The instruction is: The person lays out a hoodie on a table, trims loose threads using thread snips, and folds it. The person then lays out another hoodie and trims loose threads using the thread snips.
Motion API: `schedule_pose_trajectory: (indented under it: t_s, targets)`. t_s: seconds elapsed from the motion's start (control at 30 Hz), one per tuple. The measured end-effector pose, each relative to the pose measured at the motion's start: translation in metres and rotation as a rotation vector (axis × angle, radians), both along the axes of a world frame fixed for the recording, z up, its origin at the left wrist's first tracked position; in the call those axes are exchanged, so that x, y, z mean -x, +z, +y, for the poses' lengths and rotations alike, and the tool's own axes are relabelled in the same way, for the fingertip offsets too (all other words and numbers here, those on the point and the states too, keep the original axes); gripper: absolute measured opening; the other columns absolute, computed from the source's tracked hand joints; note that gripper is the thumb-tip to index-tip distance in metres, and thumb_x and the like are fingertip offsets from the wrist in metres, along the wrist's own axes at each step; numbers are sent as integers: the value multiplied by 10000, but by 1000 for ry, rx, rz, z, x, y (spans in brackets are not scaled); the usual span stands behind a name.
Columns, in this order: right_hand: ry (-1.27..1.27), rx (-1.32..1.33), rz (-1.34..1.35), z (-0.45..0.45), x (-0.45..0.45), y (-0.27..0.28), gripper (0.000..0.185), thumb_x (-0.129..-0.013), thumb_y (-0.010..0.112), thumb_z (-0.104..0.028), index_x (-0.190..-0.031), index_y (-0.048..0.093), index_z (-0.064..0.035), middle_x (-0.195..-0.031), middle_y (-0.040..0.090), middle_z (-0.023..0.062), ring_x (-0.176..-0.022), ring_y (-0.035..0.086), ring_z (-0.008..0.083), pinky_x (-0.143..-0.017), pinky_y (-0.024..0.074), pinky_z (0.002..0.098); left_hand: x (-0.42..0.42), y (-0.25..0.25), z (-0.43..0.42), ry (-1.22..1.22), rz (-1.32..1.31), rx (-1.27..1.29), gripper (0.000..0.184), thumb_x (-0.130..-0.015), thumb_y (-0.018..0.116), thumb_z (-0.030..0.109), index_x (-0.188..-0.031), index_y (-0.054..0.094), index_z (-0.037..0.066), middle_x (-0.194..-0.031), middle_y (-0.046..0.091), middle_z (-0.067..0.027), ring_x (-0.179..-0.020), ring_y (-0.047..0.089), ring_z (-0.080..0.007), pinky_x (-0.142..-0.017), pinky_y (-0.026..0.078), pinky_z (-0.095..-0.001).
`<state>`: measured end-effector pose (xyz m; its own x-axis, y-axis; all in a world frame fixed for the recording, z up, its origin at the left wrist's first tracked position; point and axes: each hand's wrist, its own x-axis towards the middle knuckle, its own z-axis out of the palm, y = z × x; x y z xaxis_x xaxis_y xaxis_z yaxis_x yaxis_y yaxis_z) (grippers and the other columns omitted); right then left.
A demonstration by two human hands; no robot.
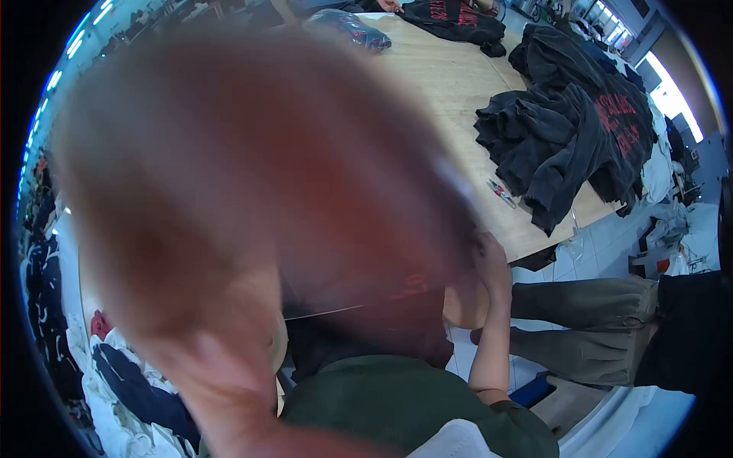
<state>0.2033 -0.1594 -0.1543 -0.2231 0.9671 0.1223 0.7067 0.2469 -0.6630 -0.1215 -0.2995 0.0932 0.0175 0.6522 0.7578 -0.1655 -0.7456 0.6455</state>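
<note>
My left hand (160, 198) is raised very close to the camera and badly smeared by motion, so its fingers cannot be made out. Beside it, a dark garment (366, 221) with reddish print fills the middle of the view, also blurred. At the garment's right edge, near the table's front edge, my right hand (491, 263) is closed on the cloth. A small pair of thread snips (502, 194) with red on the handles lies on the table, beyond my right hand. The left hand and garment hide much of the tabletop.
Black garments with red lettering (565, 130) lie heaped at the table's (435, 72) right side. Across it, another person's hand (389, 5) is by another dark printed garment (458, 23) and a plastic-wrapped bundle (351, 29). Someone in olive trousers (580, 305) stands at right; clothes (145, 382) lie lower left.
</note>
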Motion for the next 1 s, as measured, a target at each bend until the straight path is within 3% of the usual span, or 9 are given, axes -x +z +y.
schedule_pose_trajectory:
  t_s: [0.07,0.17,0.5,1.0]
  targets:
    - [2,17,0,0,1,1,184,-830,561,-38,-977,659,10,-898,611,169,-835,613,320,-764,479,375,-3,-5,5,156,-67,-200,576,-869,655,335,-1309,425,44,-1178,572,-192,-1052,557,-316,-873,457,-394]
    - [36,-37,-111,4,1,-3,192,-851,557,-36,-1010,647,25,-951,629,168,-859,632,288,-786,490,339,-10,-6,38,61,-167,-151,571,-867,655,330,-1305,428,42,-1174,573,-191,-1048,557,-313,-870,456,-392]
    - [7,62,-57,-3,1,2,191,-847,553,-20,-1008,643,32,-943,622,158,-845,631,281,-786,490,337,3,-19,41,-26,-409,-277,555,-862,656,314,-1292,439,38,-1160,575,-186,-1034,556,-305,-859,455,-385]
    - [17,48,-83,-3,3,3,197,-843,562,-26,-1011,645,32,-952,630,156,-858,631,279,-800,487,335,10,-25,35,-13,-426,-282,532,-854,657,289,-1273,455,30,-1140,577,-180,-1014,555,-293,-844,453,-375]
